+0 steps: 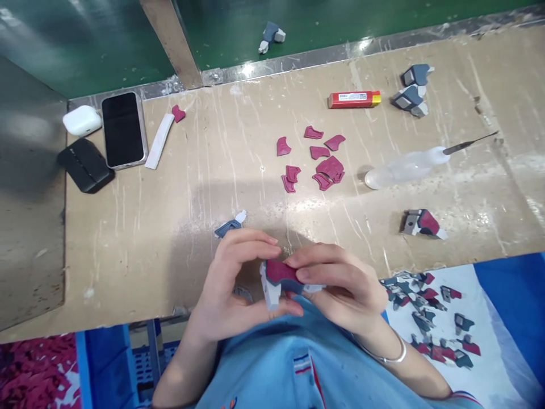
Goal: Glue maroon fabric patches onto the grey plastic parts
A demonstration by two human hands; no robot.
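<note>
Between both hands, over the table's front edge, is a small grey-and-white plastic part (276, 284) with a maroon panel on its top. My left hand (232, 284) grips its left side between fingers and thumb. From the right, my right hand (340, 281) pinches it, fingertips pressed on the maroon panel. Just beyond my left hand lies a blue-grey and white piece (230, 225). Farther back, several loose maroon panels (330, 168) are scattered on the table. A joined part with a maroon panel (424, 223) sits to the right.
A clear bottle with a needle tip (404, 167) lies at right, near a red lighter-like stick (354, 100) and grey parts (411, 101). A phone (124, 130), white case (82, 120) and black box (86, 165) are at left. Bins with maroon pieces (38, 369) and assembled parts (438, 352) flank me below.
</note>
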